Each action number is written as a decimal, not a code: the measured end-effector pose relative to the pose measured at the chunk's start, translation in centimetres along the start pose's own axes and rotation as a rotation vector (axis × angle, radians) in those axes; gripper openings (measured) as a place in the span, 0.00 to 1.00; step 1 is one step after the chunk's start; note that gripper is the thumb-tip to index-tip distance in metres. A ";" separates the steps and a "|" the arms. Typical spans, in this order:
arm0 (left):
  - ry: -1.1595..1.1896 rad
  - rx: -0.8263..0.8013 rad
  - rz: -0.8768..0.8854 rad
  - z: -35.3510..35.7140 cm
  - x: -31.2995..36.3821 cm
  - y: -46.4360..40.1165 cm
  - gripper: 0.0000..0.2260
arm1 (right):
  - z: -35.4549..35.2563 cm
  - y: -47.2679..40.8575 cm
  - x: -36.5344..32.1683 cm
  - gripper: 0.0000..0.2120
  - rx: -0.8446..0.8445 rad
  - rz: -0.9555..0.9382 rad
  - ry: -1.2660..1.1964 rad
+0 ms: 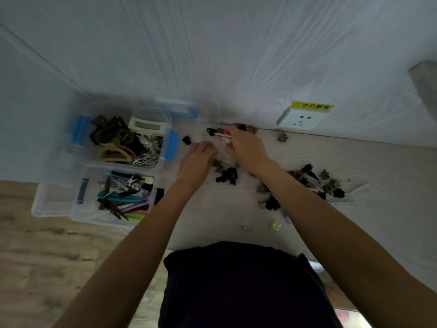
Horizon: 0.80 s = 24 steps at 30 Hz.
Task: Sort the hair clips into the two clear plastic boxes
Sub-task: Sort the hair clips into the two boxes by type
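Observation:
Two clear plastic boxes stand at the left. The far box [169, 129] has blue latches and holds large claw clips. The near box [92, 216] holds long flat clips in several colours. My right hand [244, 147] is closed around a pink and white clip [224, 136] near the wall. My left hand [197, 159] rests fingers-down on the table just left of it; I cannot tell whether it holds anything. Small black and brown claw clips [228, 175] lie below my hands, and more small clips [314, 182] are scattered to the right.
A white wall socket [303, 119] with a yellow label sits on the wall at the back right. A clear lid [48, 200] lies left of the near box. A small black clip [186, 139] lies beside the far box. Two pale tiny clips [275, 226] lie near the table's front edge.

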State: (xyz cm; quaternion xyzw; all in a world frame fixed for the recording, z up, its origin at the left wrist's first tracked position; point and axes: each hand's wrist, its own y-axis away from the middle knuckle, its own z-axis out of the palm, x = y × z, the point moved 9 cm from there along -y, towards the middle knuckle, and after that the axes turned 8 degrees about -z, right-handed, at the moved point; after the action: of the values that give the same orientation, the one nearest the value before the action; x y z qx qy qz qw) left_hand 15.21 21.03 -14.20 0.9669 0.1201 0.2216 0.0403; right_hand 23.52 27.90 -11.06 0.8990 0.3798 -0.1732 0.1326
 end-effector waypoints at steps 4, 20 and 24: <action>-0.107 -0.054 0.042 -0.3 -0.6 -0.4 0.12 | 2.0 -0.4 -0.7 0.18 -0.124 -0.018 0.079; -0.101 -0.153 0.082 -0.5 0.2 -1.3 0.10 | 2.5 2.8 3.8 0.18 -0.050 0.265 -0.174; 0.014 -0.187 0.142 -1.4 2.2 0.6 0.11 | -0.7 4.4 3.7 0.12 0.098 0.237 -0.359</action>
State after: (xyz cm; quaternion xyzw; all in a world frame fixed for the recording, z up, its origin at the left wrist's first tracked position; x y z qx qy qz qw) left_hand 16.65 21.01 -11.98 0.9635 0.0304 0.2407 0.1136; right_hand 29.30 27.53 -11.46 0.8975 0.2329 -0.3319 0.1734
